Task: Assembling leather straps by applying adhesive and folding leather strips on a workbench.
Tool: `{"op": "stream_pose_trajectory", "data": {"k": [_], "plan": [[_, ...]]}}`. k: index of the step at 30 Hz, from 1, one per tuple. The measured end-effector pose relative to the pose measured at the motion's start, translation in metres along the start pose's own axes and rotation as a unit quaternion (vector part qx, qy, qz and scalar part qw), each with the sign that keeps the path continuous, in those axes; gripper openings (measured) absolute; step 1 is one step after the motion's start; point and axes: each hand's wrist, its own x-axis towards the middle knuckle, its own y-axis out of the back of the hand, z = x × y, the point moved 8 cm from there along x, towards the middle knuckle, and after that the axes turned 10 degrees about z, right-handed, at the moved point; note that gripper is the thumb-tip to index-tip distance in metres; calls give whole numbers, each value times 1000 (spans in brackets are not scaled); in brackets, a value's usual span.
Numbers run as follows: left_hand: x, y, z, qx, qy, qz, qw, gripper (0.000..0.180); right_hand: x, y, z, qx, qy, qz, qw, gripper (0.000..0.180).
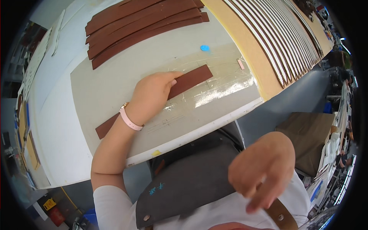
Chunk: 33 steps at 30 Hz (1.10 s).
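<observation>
One brown leather strip (191, 79) lies flat on the grey mat (99, 92) of the desk (57, 126), long, narrow and matte, running diagonally from lower left to upper right; its square-cut far end shows clearly, while its middle is hidden under the left hand (151, 96). That hand, with a pink watch (128, 119) on the wrist, presses down on the strip, fingers flat along its top edge. The right hand (264, 170) hovers off the desk over a dark apron (188, 180), fingers loosely curled, holding nothing visible. Roughly six similar brown strips (142, 27) lie stacked in a fan at the far edge of the mat. Many white-edged strips (280, 42) lie in a row on the tan board to the right, too many to count. One small blue bit (204, 48) sits near the pile.
</observation>
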Motion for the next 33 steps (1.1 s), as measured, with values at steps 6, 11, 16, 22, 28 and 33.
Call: {"op": "stream_pose_trajectory", "data": {"k": [6, 11, 16, 22, 28, 33], "plan": [[4, 3, 0, 22, 23, -51, 998, 33, 11, -7, -17, -33, 70, 17, 997, 15], [3, 7, 2, 21, 22, -40, 999, 33, 18, -16, -18, -62, 44, -58, 995, 18], [4, 12, 2, 32, 5, -13, 999, 32, 21, -27, -25, -134, 91, -71, 984, 25], [3, 12, 4, 49, -3, -8, 999, 35, 18, -30, -26, -110, 133, -81, 982, 29], [2, 13, 0, 47, 16, -23, 998, 35, 22, -21, -24, -136, 117, -95, 979, 27], [4, 11, 3, 61, 21, -46, 997, 41, 16, -27, -32, -152, 136, -87, 975, 24]]}}
